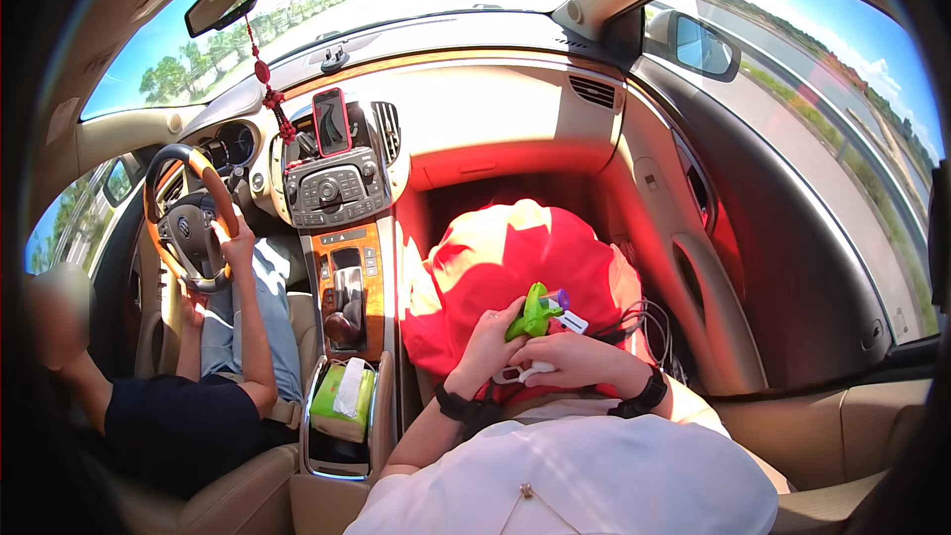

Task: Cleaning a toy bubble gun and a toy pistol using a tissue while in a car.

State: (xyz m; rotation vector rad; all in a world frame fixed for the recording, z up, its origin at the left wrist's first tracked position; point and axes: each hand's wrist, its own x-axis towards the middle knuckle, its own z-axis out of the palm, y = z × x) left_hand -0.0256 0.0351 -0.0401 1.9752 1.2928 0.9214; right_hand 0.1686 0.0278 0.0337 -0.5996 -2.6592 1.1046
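Both hands are close together above the red cloth [520,253] that covers my lap. My left hand [487,345] is closed around a bright green plastic object [533,312] whose exact kind I cannot tell. A purple-ended piece [559,300] and a white tag-like piece [571,322] stick out beside it. My right hand [576,360] is bent in against the left one, with a white plastic piece [531,371] under its fingers; its fingertips are partly hidden. Dark bands circle both wrists. Thin cables [657,323] lie at the right edge of the red cloth.
On the left a person [178,431] holds the steering wheel [152,215]. Between the seats are the gear lever [343,327] and a green tissue pack [342,401] in the console box. A red-framed phone [331,122] stands at the dashboard; the door [787,238] is on the right.
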